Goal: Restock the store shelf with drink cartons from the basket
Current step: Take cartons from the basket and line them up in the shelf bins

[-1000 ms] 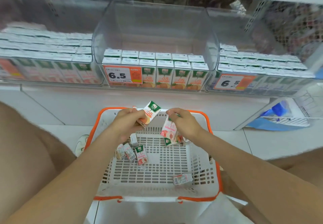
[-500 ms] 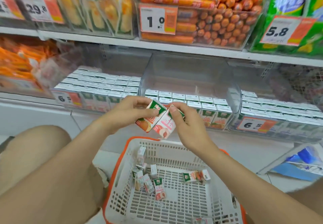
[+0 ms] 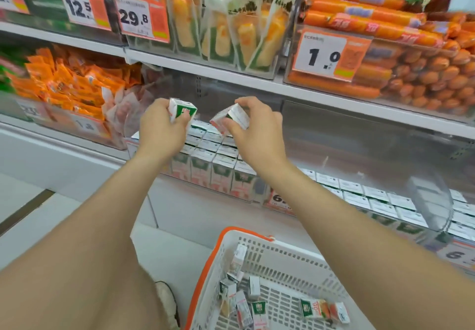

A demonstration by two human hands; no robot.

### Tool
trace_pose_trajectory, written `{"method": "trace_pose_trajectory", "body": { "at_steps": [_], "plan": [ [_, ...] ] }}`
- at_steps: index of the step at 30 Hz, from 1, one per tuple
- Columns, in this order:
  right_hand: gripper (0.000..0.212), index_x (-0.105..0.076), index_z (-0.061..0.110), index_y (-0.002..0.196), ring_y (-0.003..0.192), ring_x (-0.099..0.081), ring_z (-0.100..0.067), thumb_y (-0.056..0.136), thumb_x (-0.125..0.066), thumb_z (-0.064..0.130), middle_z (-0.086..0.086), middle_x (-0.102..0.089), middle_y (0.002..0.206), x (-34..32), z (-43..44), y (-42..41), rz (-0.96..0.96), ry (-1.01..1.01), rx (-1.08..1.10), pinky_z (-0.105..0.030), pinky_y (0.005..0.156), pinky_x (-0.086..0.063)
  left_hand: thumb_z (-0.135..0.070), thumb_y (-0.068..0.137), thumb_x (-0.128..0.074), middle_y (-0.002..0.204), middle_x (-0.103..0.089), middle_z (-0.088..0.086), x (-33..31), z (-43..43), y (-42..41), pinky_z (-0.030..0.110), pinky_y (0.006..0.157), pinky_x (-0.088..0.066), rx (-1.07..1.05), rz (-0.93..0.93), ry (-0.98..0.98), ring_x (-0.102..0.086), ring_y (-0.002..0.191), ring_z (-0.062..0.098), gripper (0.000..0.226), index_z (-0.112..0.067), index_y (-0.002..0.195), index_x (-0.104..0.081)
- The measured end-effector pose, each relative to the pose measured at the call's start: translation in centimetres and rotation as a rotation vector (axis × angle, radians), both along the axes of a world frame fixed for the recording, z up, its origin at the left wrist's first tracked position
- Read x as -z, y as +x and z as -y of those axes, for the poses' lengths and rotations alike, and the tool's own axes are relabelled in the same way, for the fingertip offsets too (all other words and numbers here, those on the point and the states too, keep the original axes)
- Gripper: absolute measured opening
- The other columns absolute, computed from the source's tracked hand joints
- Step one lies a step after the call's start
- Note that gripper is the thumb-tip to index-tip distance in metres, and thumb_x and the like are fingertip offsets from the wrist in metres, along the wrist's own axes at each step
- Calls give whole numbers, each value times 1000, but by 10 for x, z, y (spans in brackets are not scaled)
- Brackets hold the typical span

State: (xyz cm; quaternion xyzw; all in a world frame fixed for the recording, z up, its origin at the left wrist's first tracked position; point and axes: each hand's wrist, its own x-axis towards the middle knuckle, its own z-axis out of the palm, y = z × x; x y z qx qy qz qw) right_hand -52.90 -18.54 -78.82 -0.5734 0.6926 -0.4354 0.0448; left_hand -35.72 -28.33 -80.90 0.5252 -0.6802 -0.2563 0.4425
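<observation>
Left hand [image 3: 160,134] grips one drink carton [image 3: 183,109] and the right hand [image 3: 253,134] pinches a second carton [image 3: 235,118], both held over the stocked rows [image 3: 218,160] at the lower shelf's [image 3: 64,147] front edge, probably ready for slotting in. Loose cartons [image 3: 257,309] remain in the basket [image 3: 228,250] below.

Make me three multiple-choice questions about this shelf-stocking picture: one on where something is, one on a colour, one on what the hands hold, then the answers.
1. Where do the spare cartons lie?
A. on the floor tiles
B. in the basket
C. on the top shelf

2. What colour is the basket's rim?
A. blue
B. green
C. orange

3. What do the left hand and right hand hold?
A. one carton each
B. nothing
C. price tags

Answers: 1 B, they lie on its white mesh floor; 2 C, an orange band edges it; 3 A, the left carton and right carton sit in curled fingers.
</observation>
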Motion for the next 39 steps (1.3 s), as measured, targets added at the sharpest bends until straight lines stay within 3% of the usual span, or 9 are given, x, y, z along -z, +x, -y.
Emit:
{"method": "trace_pose_trajectory", "body": {
  "at_steps": [3,8,16,21,25,28,31,34,39],
  "plan": [
    [29,-60,11,128,98,-44,-21,100,-60,17,-9,-65,117,4,48,4,-26,47,36,-41,87,-45,-37,94,-68,105,-73,2,4,25,11,51,82,-62,-18,-32,41,-74,90,30,26,-18,110,-63],
    [35,-57,9,134,109,-61,-41,99,-56,5,-19,-62,122,19,125,2,-269,208,57,-41,82,-52,-35,92,-69,112,-73,7,15,49,17,53,84,-63,-22,-13,146,-75,95,35,31,-15,115,-63],
    [30,-56,4,130,114,-60,-33,108,-47,21,-17,-61,129,37,187,-7,-434,590,-143,-33,83,-42,-14,103,-59,132,-65,13,9,45,5,41,97,-54,-58,69,173,-62,120,32,31,-7,133,-56],
    [42,-52,10,145,134,-53,-34,105,-41,14,-14,-55,149,41,179,-8,-457,674,-222,-38,110,-44,-15,102,-60,125,-69,10,5,42,6,49,90,-62,-14,29,219,-70,108,34,23,-13,124,-62],
    [48,-52,8,148,135,-54,-36,101,-39,7,-16,-60,145,27,134,-5,-257,373,-167,-39,113,-43,-17,104,-62,120,-72,5,-5,20,-5,47,88,-63,49,1,190,-71,107,28,21,-15,124,-64],
    [44,-62,17,137,113,-67,-24,99,-40,18,-2,-72,123,21,77,0,43,36,-145,-36,101,-51,-24,106,-60,113,-71,0,-12,-7,-19,33,77,-57,96,-55,182,-72,94,17,20,-17,124,-61],
    [39,-54,24,143,94,-65,-11,104,-51,28,5,-68,115,20,14,-5,97,-40,-178,-25,84,-51,-29,108,-55,107,-75,0,-19,-38,-35,27,69,-56,253,-143,239,-77,78,11,21,-17,124,-63],
    [38,-52,26,140,80,-66,-5,104,-56,38,4,-68,108,17,-32,-28,132,-49,-170,-20,71,-51,-27,110,-52,101,-80,4,-25,-72,-50,20,73,-59,485,-217,290,-79,80,16,22,-17,124,-67],
    [39,-66,30,127,83,-74,-27,91,-64,43,-4,-75,96,13,-75,-75,342,68,-188,-53,73,-62,-29,108,-58,108,-79,-5,-14,-106,-79,37,91,-60,648,-166,170,-76,99,15,22,-23,124,-72]
  ]
}}
